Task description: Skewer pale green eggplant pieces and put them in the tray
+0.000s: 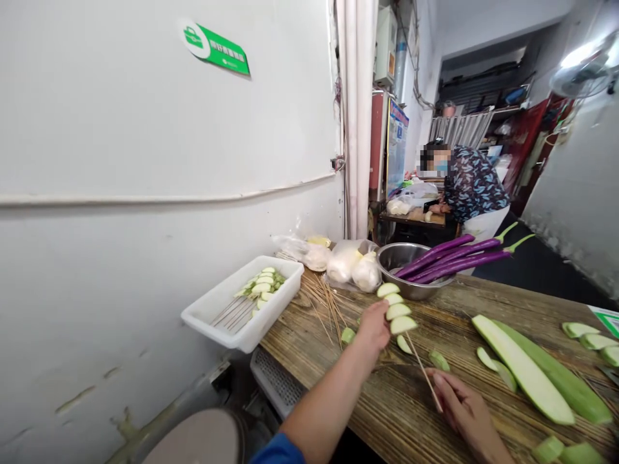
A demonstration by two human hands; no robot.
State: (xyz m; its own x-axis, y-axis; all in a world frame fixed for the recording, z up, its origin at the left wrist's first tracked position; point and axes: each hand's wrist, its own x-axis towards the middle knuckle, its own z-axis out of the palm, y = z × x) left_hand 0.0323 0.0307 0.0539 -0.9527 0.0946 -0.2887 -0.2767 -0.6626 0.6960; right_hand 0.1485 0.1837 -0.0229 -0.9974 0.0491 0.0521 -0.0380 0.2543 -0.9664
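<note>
Several pale-green zucchini slices (400, 310) sit in a row on a thin bamboo skewer (422, 366). My left hand (374, 325) is closed on the slices from the left side, its fingertips partly hidden behind them. Lower down, my right hand (461, 409) pinches the skewer near its bottom end between thumb and fingers. The skewer slants, slices at the upper end. On the wooden table (387, 412) below lie loose zucchini pieces, among them a slice (404, 345) and a chunk (439, 360). A dark, flat blade-like thing (403, 370) is partly covered by the skewer.
A white tray (207, 323) at the left holds skewered slices. Loose skewers (329, 306), bagged white food (345, 261) and a steel bowl (420, 290) with purple eggplants (454, 258) line the back. A halved zucchini (522, 370) lies right. A person (476, 183) bends over another table.
</note>
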